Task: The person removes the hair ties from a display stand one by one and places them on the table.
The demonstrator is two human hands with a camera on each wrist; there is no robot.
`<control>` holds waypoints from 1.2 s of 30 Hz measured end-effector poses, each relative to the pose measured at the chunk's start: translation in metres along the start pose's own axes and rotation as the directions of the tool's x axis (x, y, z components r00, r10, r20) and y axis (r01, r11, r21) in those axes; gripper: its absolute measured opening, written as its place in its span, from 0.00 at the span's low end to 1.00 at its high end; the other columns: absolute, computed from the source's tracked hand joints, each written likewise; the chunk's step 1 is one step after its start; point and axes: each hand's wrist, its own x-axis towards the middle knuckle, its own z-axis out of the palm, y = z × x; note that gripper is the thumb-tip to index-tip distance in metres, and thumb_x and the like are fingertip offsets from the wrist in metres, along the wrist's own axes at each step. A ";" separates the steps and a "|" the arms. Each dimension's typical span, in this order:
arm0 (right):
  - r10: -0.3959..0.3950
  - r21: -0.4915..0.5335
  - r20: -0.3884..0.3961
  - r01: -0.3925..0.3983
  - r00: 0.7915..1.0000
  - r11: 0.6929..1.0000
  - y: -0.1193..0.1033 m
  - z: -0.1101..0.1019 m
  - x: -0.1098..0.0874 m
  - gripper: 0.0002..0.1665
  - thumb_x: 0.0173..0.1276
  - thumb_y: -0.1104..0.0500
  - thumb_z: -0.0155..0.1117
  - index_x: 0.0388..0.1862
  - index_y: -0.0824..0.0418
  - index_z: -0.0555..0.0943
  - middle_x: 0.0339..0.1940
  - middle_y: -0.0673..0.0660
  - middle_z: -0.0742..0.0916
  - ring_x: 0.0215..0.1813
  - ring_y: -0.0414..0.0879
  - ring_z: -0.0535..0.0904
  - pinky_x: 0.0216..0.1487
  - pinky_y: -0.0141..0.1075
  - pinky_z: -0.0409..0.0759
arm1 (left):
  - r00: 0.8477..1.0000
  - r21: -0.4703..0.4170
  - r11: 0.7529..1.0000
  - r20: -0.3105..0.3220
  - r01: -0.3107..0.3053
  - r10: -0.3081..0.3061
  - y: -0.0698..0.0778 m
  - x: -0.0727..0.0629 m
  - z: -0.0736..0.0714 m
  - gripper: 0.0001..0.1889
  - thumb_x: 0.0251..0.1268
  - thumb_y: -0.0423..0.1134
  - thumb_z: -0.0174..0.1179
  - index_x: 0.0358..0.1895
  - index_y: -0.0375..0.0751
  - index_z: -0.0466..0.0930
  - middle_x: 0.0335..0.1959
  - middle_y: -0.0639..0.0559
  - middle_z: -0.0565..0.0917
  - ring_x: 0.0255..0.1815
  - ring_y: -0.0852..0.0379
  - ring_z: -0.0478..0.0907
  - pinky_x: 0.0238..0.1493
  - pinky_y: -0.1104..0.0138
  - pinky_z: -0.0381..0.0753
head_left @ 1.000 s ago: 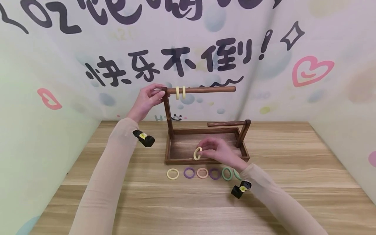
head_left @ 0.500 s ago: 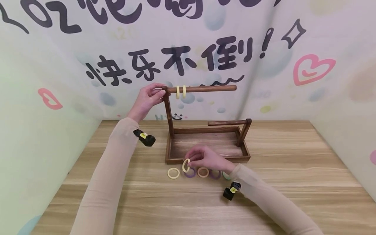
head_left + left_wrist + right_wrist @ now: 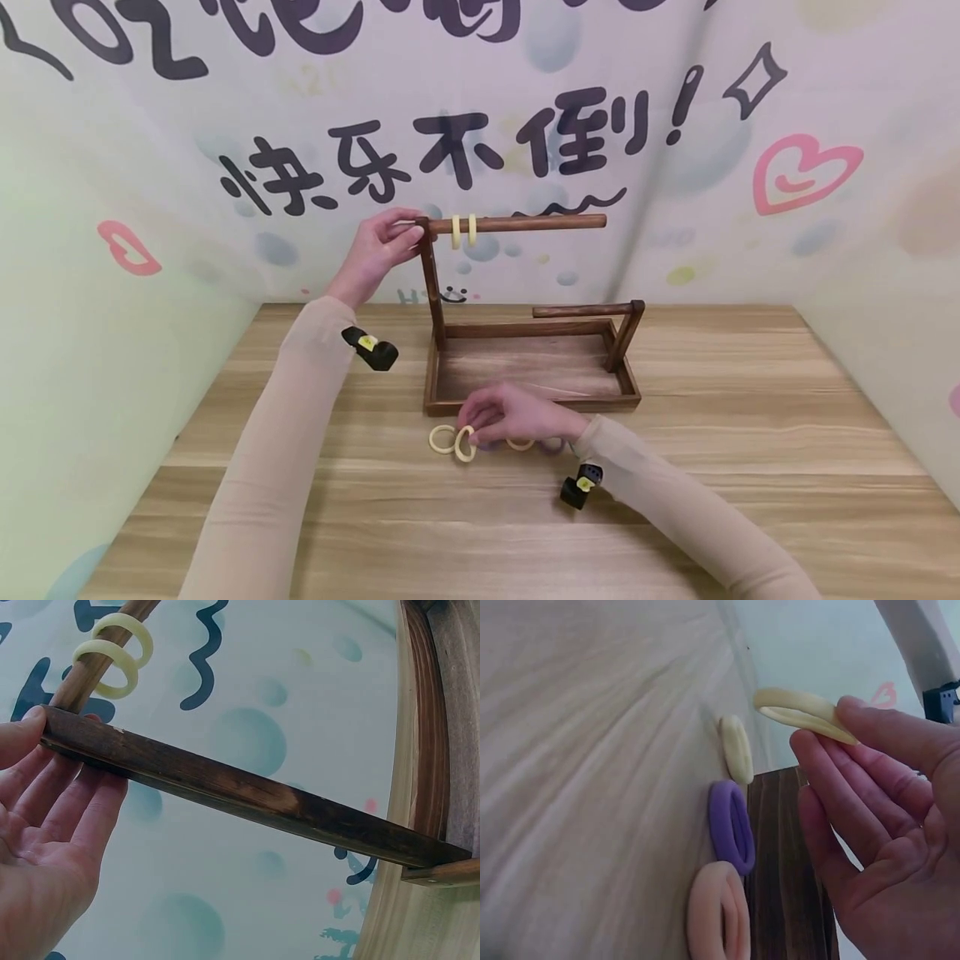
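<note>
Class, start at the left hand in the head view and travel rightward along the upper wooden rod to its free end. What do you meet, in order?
Left hand → tall post → first yellow ring → second yellow ring → upper rod's free end.

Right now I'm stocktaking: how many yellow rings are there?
4 visible: two rings on the upper bar, one on the table, one in the right hand; its sleeve may hide more.
</note>
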 end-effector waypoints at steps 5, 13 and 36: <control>0.021 -0.053 0.045 -0.019 0.999 0.998 0.002 0.004 0.002 0.13 0.60 0.70 0.69 0.45 0.70 0.80 0.40 0.57 0.86 0.45 0.44 0.84 0.48 0.36 0.83 | 1.000 -0.005 1.000 -0.002 0.005 -0.005 0.000 0.000 0.000 0.11 0.70 0.27 0.54 0.52 0.32 0.76 0.39 0.52 0.85 0.45 0.57 0.82 0.60 0.55 0.74; 0.013 -0.095 0.068 -0.007 0.998 0.995 0.005 0.007 0.001 0.11 0.61 0.70 0.69 0.43 0.68 0.82 0.40 0.56 0.86 0.43 0.41 0.83 0.48 0.35 0.83 | 1.000 0.012 1.000 -0.003 0.011 -0.011 -0.001 0.000 -0.001 0.13 0.71 0.29 0.54 0.55 0.29 0.74 0.40 0.52 0.85 0.46 0.56 0.82 0.60 0.56 0.74; -0.014 -0.193 0.049 0.024 0.999 0.981 0.007 0.004 0.000 0.10 0.62 0.71 0.67 0.43 0.68 0.83 0.37 0.51 0.86 0.38 0.38 0.82 0.44 0.31 0.83 | 1.000 0.008 1.000 0.000 0.012 -0.012 0.000 0.000 -0.001 0.12 0.71 0.29 0.54 0.54 0.29 0.74 0.40 0.52 0.85 0.46 0.56 0.82 0.60 0.56 0.74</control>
